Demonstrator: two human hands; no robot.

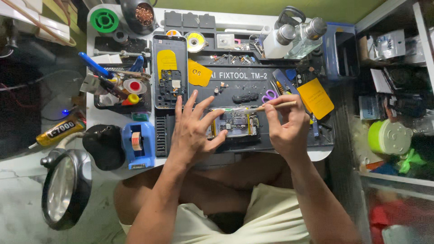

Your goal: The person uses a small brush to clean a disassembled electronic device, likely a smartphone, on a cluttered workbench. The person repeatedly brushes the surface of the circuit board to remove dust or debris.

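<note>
A small circuit board [236, 123] lies on the black repair mat [253, 81] in front of me. My left hand [193, 129] rests on the board's left end with fingers spread, steadying it. My right hand [285, 126] is closed on a thin wooden-handled brush [271, 107], whose tip points left over the board's top edge. An opened phone body [170, 72] with a yellow patch inside lies upright to the left of the board.
Bottles [294, 38] stand at the back right, a blue tape dispenser [138, 144] at front left, a tool tray [120, 88] beside the phone. A yellow card [315, 98] lies right of the board. A glue tube [58, 132] and round magnifier [65, 187] sit far left.
</note>
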